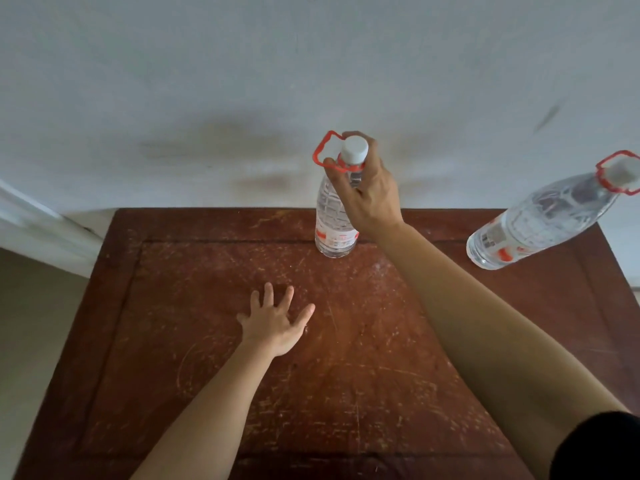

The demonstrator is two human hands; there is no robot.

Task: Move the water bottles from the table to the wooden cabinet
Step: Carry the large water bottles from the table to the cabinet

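R hand (369,192) pinches the middle bottle (330,223) at the neck, fingers curled just under the white cap (355,148). L hand (273,323) lies flat w/ fingers spread on the wooden top (173,306), well short of it. Bottle stands upright near the back edge, long axis vertical under the grip, so prob. a straight lift. Clear ribbed plastic, red trim. 2nd bottle (540,220) stands far right.

A pale grey-white wall (173,64) filled the view from 9 through 3 o'clock. It was marked by dark smudges (228,143) near 12 and a short dark streak (547,117) at 2. A white trim board (34,220) slanted in at 9 o'clock, with beige floor (27,341) below it at 8. A scratched reddish-brown wooden top (121,306) with a raised border lay from centre to 6 o'clock. The light was soft and dim.
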